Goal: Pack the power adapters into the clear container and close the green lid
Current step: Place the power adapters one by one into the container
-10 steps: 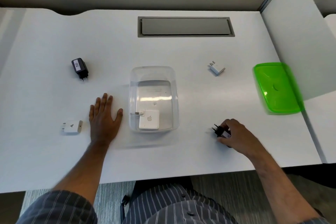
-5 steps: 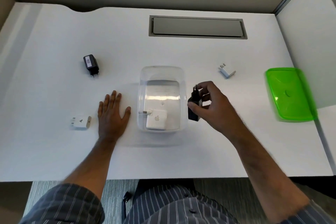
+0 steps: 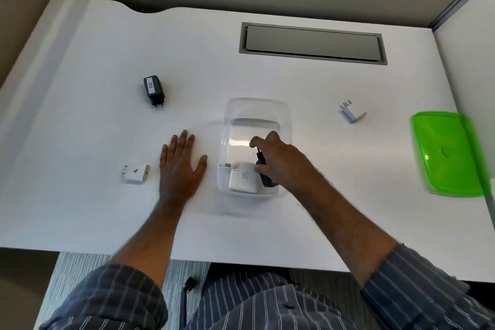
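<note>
The clear container (image 3: 257,107) stands mid-desk with a white square adapter (image 3: 243,179) lying inside at its near end. My right hand (image 3: 281,161) reaches into the container and is shut on a black adapter (image 3: 265,178), held right of the white one. My left hand (image 3: 180,166) lies flat and open on the desk just left of the container. Outside lie a black adapter (image 3: 154,89) labelled 002 at the far left, a white adapter (image 3: 135,173) left of my left hand, and a small white plug adapter (image 3: 352,113) to the right. The green lid (image 3: 450,153) rests at the right edge.
A grey cable hatch (image 3: 312,44) is set into the white desk (image 3: 107,48) behind the container. A white divider panel (image 3: 471,43) rises at the right, beside the lid. Brown partition walls run along the back and left. The desk's near edge is just above my lap.
My right hand picked the black adapter up from the desk near the front right, carried it leftward over the container's right rim and lowered it inside. My left hand has stayed flat.
</note>
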Demonstrator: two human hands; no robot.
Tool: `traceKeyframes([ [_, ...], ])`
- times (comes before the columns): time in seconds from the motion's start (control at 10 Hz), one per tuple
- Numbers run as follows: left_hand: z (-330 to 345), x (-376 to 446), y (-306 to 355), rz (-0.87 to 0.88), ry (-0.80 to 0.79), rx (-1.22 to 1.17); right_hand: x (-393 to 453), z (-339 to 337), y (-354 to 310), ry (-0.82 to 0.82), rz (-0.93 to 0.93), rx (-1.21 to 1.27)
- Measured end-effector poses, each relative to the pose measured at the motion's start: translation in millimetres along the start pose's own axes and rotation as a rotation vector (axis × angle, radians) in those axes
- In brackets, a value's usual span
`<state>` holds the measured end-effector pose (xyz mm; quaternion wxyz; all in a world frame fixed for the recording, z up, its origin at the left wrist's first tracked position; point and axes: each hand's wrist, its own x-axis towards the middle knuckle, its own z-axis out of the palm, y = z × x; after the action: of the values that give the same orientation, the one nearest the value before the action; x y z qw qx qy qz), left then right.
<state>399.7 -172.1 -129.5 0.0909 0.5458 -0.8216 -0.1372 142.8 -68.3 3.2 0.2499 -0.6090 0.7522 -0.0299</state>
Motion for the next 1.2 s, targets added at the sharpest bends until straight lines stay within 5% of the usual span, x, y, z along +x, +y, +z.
traceKeyframes([
  [0.5, -5.3, -3.3, 3.4, -0.001, 0.000, -0.023, -1.9, 16.8, -12.1, -0.075, -0.026, -0.331],
  [0.9, -6.6, -4.4, 4.7, 0.002, -0.001, -0.032, 7.6, 3.8, -1.7, -0.142, -0.079, -0.259],
  [1.1, -4.7, -1.7, 2.1, 0.006, 0.001, -0.035, 24.3, -33.4, 24.6, 0.077, -0.089, 0.272],
  [1.2, -2.3, -1.4, -0.5, 0.005, 0.006, -0.021, 36.4, -58.8, 56.6, 0.387, -0.157, 0.367],
])
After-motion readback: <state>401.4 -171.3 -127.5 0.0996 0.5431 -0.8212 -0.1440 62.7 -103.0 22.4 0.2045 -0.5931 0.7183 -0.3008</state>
